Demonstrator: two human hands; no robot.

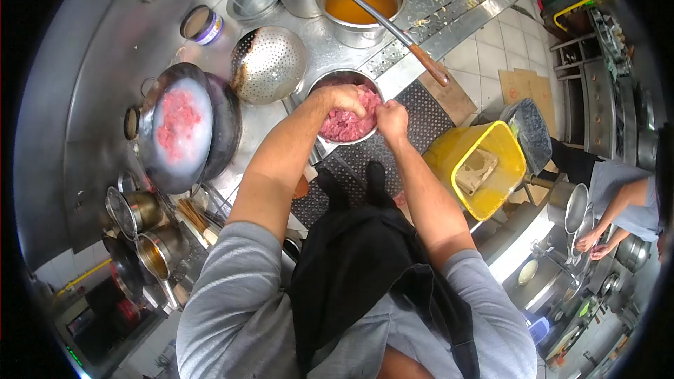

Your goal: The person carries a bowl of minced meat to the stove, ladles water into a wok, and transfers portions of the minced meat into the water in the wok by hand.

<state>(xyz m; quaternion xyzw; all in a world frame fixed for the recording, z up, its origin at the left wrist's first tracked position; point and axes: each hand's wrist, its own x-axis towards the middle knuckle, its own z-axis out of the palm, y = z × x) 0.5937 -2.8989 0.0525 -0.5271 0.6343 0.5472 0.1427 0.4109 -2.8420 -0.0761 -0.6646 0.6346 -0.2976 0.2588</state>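
A round metal bowl (359, 142) of raw pink meat pieces (345, 127) is in front of me, above the dark floor mat. My left hand (345, 98) reaches over the rim into the bowl, fingers curled down on the meat; their tips are partly hidden in it. Closed on the right side of the rim is my right hand (392, 118). To the left, a wok (149, 133) holds cloudy whitish liquid with a patch of similar pink pieces. Between wok and bowl lies a perforated metal strainer (270, 63), scorched along one edge.
A ladle (365, 7) with a wooden handle rests across a pot (360, 36) of orange-brown liquid. A labelled tin (202, 24) stands nearby. Right of me are a yellow bin (518, 161) and a person (618, 203) at a sink. Several pots (163, 245) stand at lower left.
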